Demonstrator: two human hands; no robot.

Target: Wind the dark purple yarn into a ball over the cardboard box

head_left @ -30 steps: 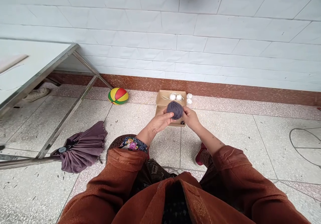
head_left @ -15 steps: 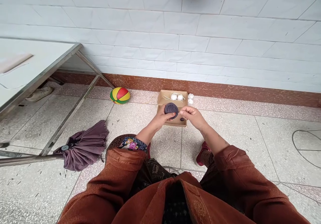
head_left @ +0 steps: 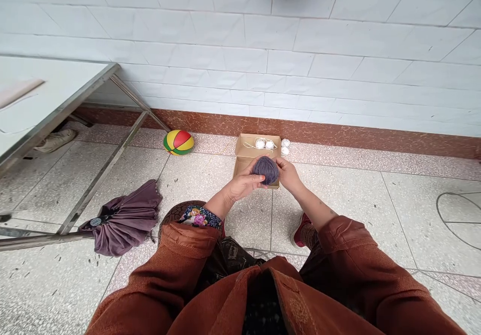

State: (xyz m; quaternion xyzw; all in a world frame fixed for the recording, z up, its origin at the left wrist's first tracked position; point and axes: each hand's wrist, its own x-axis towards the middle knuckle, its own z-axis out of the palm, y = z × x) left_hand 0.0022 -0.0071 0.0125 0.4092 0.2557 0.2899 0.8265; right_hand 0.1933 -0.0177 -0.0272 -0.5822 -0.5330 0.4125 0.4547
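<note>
A ball of dark purple-grey yarn (head_left: pixel 266 170) sits in my left hand (head_left: pixel 243 185), the thumb across its front and the fingers curled beneath and behind. Against the right side of the ball, my right hand (head_left: pixel 288 176) is closed with bent fingers on the yarn; its fingertips are partly hidden, and no separate strand shows clearly. Under both hands is an open cardboard box (head_left: pixel 244 163) on the floor. Two white balls of yarn (head_left: pixel 264 144) with loose cream strands lie at its far end.
More small white balls (head_left: pixel 285 146) rest right of the box. A colourful ball (head_left: pixel 179 142) lies near the wall. To the left are a folded purple umbrella (head_left: pixel 126 220) and a metal-framed table (head_left: pixel 63 94). A wire ring (head_left: pixel 447 223) is at far right, and a shoe (head_left: pixel 56 140) under the table.
The yarn ball and my left hand have shifted slightly right and down. The ball has turned, and my right fingers have come from beside it to against its right edge.
</note>
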